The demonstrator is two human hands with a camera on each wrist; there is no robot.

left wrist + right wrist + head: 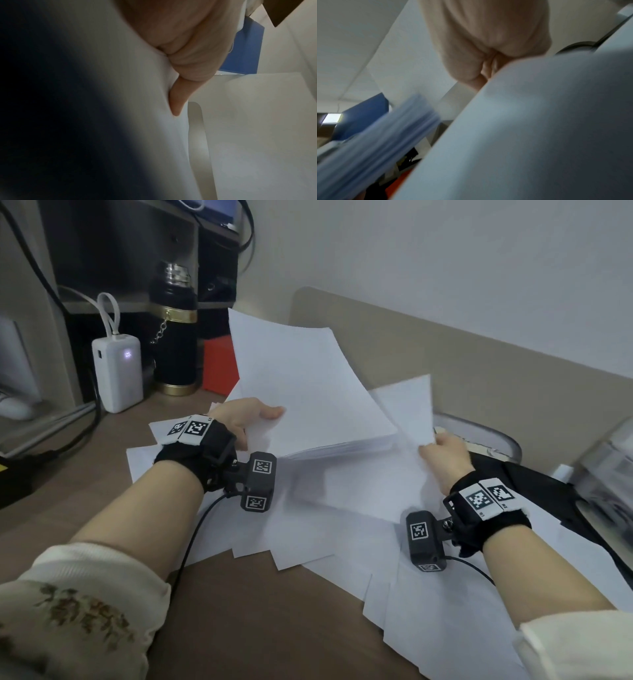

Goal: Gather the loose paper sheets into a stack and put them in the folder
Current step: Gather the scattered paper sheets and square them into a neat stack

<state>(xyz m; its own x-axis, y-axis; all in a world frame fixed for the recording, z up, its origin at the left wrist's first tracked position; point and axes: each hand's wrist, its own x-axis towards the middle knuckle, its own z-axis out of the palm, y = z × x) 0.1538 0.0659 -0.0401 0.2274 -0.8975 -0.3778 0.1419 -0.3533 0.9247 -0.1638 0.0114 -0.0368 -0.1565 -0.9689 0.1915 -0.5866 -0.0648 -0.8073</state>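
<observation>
My left hand [263, 419] grips a thick stack of white sheets [308, 392] by its left edge, thumb on top, and holds it tilted above the desk. In the left wrist view a finger of the left hand [178, 97] presses against the stack [120, 108]. My right hand [430, 448] pinches the near corner of a single sheet [407, 405], which stands lifted beside the stack. The right wrist view shows that sheet [539, 121] close up and the stack's blurred edge [385, 135]. Several loose sheets [342, 529] lie spread over the desk beneath. A translucent folder-like case [486, 436] lies behind my right hand.
A black flask [174, 337], a white power bank [118, 371] and a red box [221, 368] stand at the back left, with cables nearby. A black bag [534, 487] lies at the right. A beige panel [479, 364] closes the back. Brown desk [257, 611] shows in front.
</observation>
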